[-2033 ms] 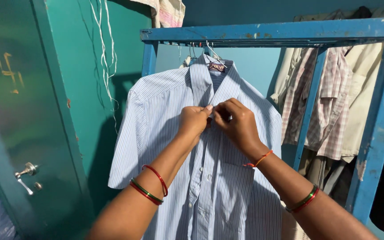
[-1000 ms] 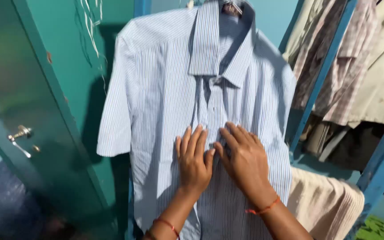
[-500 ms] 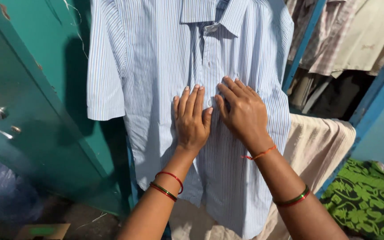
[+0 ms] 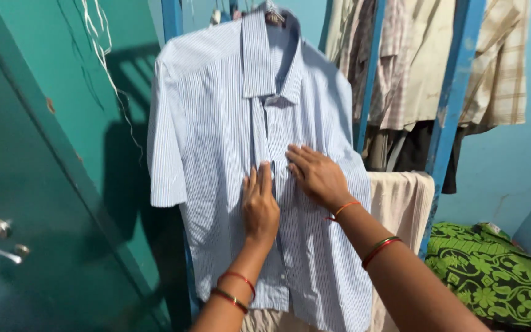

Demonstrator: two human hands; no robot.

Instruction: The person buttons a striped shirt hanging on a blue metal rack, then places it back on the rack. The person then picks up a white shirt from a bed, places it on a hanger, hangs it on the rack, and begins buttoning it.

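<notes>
Right now both hands are lying flat against the front of a pale blue striped shirt that is hanging from the blue rack, pressing and smoothing the button strip. The left hand is resting open, fingers straight and together, just left of the strip at mid-chest; the right hand is spread open just beside it, slightly higher, toward the pocket side. Neither hand is gripping cloth. The collar button seems to be fastened, though the lower ones are too small to tell. By my judgement, the smoothing step is under way, and the next move calls for sliding the palms down toward the hem.
</notes>
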